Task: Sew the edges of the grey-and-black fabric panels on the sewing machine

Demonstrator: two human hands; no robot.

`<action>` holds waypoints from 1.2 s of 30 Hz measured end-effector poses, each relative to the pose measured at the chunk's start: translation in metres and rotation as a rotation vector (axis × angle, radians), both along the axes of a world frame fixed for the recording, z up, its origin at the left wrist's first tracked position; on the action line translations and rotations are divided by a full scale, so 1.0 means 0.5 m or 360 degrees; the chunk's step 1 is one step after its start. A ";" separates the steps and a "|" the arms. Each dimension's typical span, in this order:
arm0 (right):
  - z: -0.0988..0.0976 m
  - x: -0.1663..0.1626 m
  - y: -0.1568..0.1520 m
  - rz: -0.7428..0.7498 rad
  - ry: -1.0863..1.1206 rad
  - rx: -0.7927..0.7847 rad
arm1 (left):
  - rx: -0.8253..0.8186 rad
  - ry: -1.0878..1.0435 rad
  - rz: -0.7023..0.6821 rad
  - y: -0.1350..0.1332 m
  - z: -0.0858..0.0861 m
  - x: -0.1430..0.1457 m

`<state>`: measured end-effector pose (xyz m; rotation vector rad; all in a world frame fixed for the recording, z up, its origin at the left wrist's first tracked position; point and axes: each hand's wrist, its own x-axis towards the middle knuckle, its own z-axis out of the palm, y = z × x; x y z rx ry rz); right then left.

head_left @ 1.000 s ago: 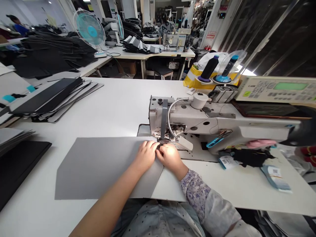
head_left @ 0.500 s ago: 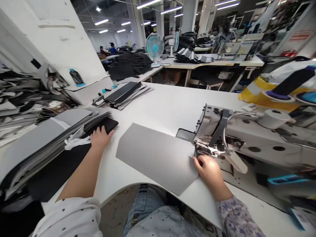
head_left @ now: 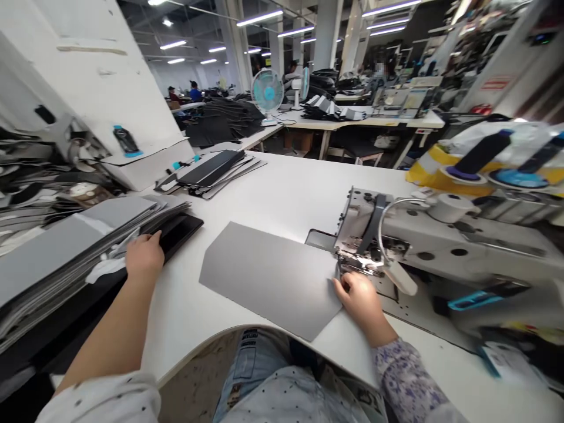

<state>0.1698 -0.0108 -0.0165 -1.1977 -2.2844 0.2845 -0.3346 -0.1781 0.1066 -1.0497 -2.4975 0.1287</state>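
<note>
A flat grey panel [head_left: 268, 276] with angled corners lies on the white table, its right end by the presser foot of a sewing machine [head_left: 368, 261]. My right hand [head_left: 361, 302] is closed at the panel's right edge, thumb and forefinger pinched just below the foot. My left hand [head_left: 144, 255] is closed over a crumpled white strip [head_left: 106, 269] beside a thick stack of grey panels [head_left: 53, 247]; its fingertips are partly hidden. Just right of that hand lies a black phone-like slab [head_left: 187, 232] with a shiny top.
A pile of black and grey pieces [head_left: 215, 170] lies at the table's back left. Thread cones [head_left: 478, 155] and a yellow-white bag [head_left: 425, 164] stand behind the machine. A blue-edged tool [head_left: 478, 296] lies at the right. A fan [head_left: 267, 91] stands farther back.
My left hand has moved left off the black slab onto the white strip, its fingers curling; the strip has shifted left. My right hand and the panel stay put. The view has turned slightly right.
</note>
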 end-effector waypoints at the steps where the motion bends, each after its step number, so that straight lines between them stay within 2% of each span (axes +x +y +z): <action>1: 0.002 -0.001 -0.001 -0.0011 0.0002 0.0006 | 0.0076 0.0031 -0.0117 0.007 -0.005 0.025; 4: 0.007 -0.004 -0.001 -0.0057 0.0016 0.0033 | 0.0220 0.0053 -0.0731 0.044 -0.045 0.142; 8: 0.013 -0.009 0.005 -0.0132 0.0004 0.0012 | -0.0066 -0.0092 -0.1723 0.098 -0.123 0.326; 10: 0.019 -0.010 0.008 -0.0166 -0.0040 -0.0006 | -0.0188 -0.0118 -0.2046 0.124 -0.154 0.395; 12: 0.027 -0.010 0.009 -0.0181 -0.0112 0.0000 | -0.0259 -0.0142 -0.2189 0.152 -0.175 0.443; 15: 0.042 -0.013 0.009 -0.0169 -0.0273 0.0032 | -0.0318 -0.0224 -0.2172 0.191 -0.186 0.502; 20: 0.067 -0.020 0.016 -0.0075 -0.0550 0.0033 | -0.0291 -0.0353 -0.1904 0.239 -0.184 0.603; 25: 0.076 -0.017 0.024 -0.0018 -0.0624 0.0034 | -0.0324 -0.0568 -0.1790 0.252 -0.181 0.638; 29: 0.085 -0.032 -0.022 0.0006 -0.0436 0.0171 | -0.0459 -0.0871 -0.1892 0.259 -0.166 0.624; 32: 0.083 -0.064 -0.097 0.0272 -0.0244 0.0249 | -0.0503 -0.1153 -0.2007 0.276 -0.147 0.575; 34: 0.074 -0.087 -0.148 0.0533 -0.0185 0.0240 | -0.0293 -0.1233 -0.1864 0.284 -0.135 0.510; 36: 0.061 -0.104 -0.184 0.0668 -0.0159 0.0189 | 0.0008 -0.1107 -0.1443 0.280 -0.125 0.421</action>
